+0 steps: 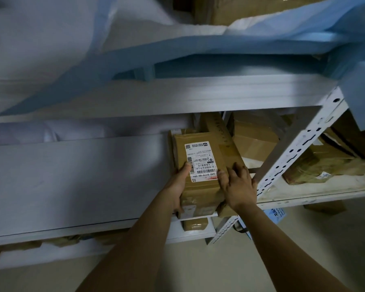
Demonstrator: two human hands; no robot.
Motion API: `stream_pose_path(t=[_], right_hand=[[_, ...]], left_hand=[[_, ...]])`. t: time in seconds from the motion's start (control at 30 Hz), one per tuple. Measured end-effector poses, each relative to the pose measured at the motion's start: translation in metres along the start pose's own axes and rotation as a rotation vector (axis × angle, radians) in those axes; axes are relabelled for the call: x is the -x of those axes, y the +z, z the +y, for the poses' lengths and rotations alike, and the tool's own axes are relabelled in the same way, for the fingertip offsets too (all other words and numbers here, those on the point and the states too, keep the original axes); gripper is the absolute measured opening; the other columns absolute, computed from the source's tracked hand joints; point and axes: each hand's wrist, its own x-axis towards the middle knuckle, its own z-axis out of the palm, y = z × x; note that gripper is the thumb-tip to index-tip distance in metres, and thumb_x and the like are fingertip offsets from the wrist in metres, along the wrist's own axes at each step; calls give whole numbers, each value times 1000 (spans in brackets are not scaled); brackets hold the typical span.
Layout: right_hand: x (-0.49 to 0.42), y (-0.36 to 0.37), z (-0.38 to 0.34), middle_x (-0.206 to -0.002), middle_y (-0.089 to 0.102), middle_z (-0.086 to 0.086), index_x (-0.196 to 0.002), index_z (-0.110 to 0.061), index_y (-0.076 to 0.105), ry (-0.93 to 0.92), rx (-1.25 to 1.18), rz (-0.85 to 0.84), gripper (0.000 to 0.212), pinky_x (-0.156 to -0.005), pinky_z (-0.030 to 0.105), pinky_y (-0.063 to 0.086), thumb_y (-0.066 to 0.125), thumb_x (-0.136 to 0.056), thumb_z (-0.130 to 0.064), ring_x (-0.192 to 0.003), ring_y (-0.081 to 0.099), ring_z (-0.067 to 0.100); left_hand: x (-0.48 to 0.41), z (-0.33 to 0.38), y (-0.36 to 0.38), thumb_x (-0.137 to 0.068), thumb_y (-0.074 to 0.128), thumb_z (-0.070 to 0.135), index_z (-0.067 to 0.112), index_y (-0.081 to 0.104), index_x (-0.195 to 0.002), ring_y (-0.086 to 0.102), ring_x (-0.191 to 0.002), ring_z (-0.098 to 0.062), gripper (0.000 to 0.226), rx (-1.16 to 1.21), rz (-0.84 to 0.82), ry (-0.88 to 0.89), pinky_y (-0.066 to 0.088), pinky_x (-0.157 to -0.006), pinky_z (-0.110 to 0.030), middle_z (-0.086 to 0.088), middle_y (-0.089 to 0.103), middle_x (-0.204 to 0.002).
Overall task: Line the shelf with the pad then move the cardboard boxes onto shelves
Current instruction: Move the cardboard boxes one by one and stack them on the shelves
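Note:
A brown cardboard box with a white shipping label lies on the middle shelf, at its right end. My left hand grips the box's near left corner, thumb on top by the label. My right hand rests on the box's right side with the fingers spread over the top. A long cardboard box lies right beside it. A white pad with a pale blue underside drapes over the upper shelf.
A white perforated upright stands just right of my right hand. More cardboard boxes sit on the neighbouring rack to the right, one on the shelf below, and another at the top.

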Motion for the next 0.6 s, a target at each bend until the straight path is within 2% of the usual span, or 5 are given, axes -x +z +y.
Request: stream_pose_path(t=[0.13, 0.3, 0.43, 0.5, 0.6], right_hand=[[1, -4, -7, -153, 28, 3, -140, -30, 42, 52, -72, 19, 55, -115, 47, 17, 24, -95, -57, -142, 23, 24], [35, -18, -50, -130, 47, 8, -125, -20, 55, 61, -115, 354, 37, -96, 42, 46, 46, -94, -38, -118, 49, 26], [72, -22, -110, -112, 54, 11, -108, -10, 64, -106, -288, 409, 24, -84, 32, 43, 48, -96, -24, -104, 53, 27], [89, -18, -145, -98, 59, 11, -95, -8, 66, -183, -405, 390, 23, -76, 32, 43, 47, -96, -21, -94, 57, 29], [125, -12, -206, -88, 60, 4, -88, -13, 64, -268, -565, 348, 17, -69, 28, 40, 50, -95, -17, -81, 58, 23]], left_hand=[[20, -2, -3, -82, 49, 69, 26, 58, -92, 59, -79, -28, 45, 50, -10, 30, 46, -79, -43, -9, 64, -90], [54, -5, -22, -96, 44, 48, 11, 55, -106, 58, -74, -16, 40, 81, 59, 167, 42, -61, -27, 0, 62, -87], [93, -10, -60, -98, 44, 39, 13, 53, -126, 54, -116, -23, 39, 31, 93, 232, 40, -96, -41, -6, 58, -125], [112, -12, -88, -96, 50, 33, 13, 59, -112, 58, -104, -20, 27, 24, 103, 301, 42, -97, -40, -4, 63, -111], [150, -10, -145, -90, 56, 15, 12, 55, -71, 51, -65, -16, 19, 15, 199, 415, 42, -66, -27, -6, 55, -72]])
